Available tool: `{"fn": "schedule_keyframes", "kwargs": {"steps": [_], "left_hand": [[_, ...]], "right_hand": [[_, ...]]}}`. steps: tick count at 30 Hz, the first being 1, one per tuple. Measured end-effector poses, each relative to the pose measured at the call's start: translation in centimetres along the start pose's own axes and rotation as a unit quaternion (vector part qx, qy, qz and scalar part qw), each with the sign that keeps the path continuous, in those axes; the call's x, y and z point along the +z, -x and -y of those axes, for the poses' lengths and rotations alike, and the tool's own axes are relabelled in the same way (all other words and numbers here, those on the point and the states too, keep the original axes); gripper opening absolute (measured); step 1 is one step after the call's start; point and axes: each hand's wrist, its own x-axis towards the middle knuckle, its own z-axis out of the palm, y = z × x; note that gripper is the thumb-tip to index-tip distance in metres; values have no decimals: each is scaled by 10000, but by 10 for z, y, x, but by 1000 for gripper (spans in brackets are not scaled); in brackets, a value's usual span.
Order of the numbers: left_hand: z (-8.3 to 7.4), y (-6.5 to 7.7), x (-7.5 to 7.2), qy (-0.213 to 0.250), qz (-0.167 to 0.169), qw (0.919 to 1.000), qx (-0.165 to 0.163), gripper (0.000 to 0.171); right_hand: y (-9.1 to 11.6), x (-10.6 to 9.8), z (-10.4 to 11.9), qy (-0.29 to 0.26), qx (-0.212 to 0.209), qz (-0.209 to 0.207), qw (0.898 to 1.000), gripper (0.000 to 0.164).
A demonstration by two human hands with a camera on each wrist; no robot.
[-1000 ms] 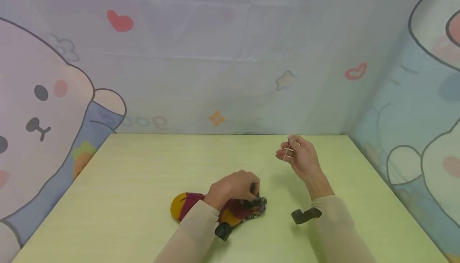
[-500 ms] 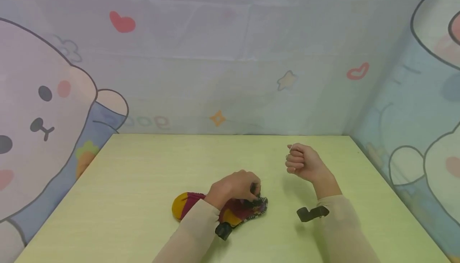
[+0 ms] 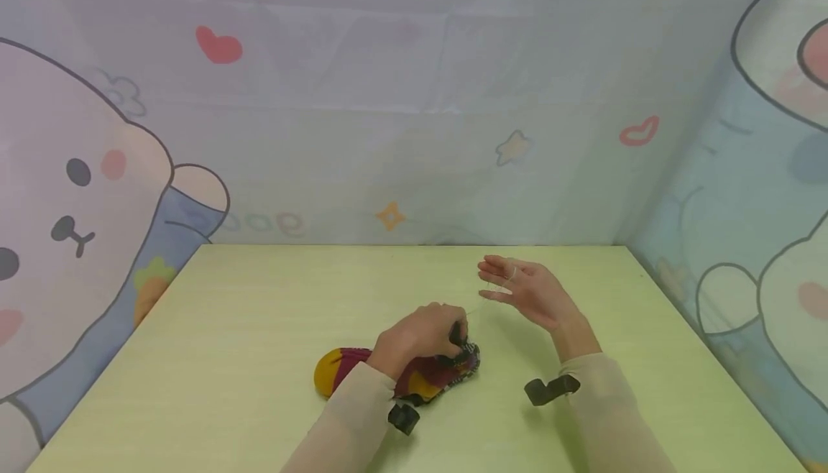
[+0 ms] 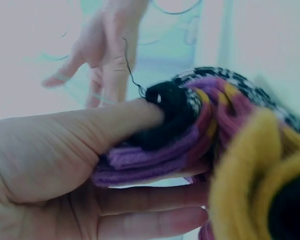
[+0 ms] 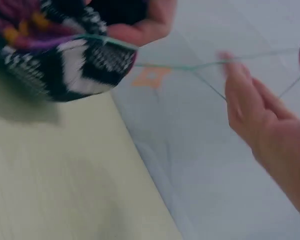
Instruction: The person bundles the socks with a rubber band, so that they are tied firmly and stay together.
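Note:
A knit sock (image 3: pixel 328 372) with a yellow toe, maroon body and black-and-white patterned cuff lies on the table, its cuff end lifted. My left hand (image 3: pixel 423 333) grips the dark cuff; in the left wrist view the thumb presses down on black fabric over purple folds. A thin pale strand (image 5: pixel 170 66) runs taut from the sock's edge in the right wrist view, splitting into a loop. My right hand (image 3: pixel 537 293) is raised to the right of the sock, fingers straight and spread, with the loop stretched around fingers and thumb.
The pale yellow-green table (image 3: pixel 259 300) ends at a printed cloth backdrop (image 3: pixel 362 135), which also rises along both sides. Black wrist mounts (image 3: pixel 552 389) sit on both sleeves. A loose dark thread (image 4: pixel 128 62) sticks up from the sock.
My right hand curled into a fist and drew right, then opened again and came back left with the strand around its fingers. The left hand keeps its grip on the sock.

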Motion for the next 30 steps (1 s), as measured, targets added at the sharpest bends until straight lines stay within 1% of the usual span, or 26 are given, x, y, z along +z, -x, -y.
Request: {"fn": "schedule_keyframes", "kwargs": {"steps": [3,6,8,9,10,13,16,20,24,27,30], "left_hand": [[0,2,-4,-12,-90,9999,96,21],[0,2,-7,-21,-131,9996,246,21],[0,2,-9,12,-148,9994,302,21],[0,1,-9,59,-158,9994,316,21],[1,1,-9,126,-173,9993,316,21],[1,0,-7,440,-287,9982,282,24],[2,0,-6,852,-537,9948,137,30],[1,1,-6,1330,-954,9864,-122,35],[1,0,-6,1818,-1311,9739,-370,42],[1,-1,-6,2117,-1503,9641,-552,49],[0,-4,-6,2278,-1605,9580,-675,53]], "right_hand": [[-1,2,-4,282,-158,496,9982,45],[0,4,-7,511,-232,1010,9933,44],[0,6,-7,686,-185,1345,9884,50],[1,7,-7,837,-150,1457,9857,55],[2,8,-7,1102,-100,1513,9823,59],[4,14,-3,1880,55,1506,9705,70],[6,21,-1,2502,149,1457,9571,76],[5,30,0,2703,197,1500,9508,78],[4,33,-3,2946,260,1419,9447,75],[4,36,-5,3201,262,1341,9375,76],[4,38,-7,3409,202,1235,9317,80]]}}
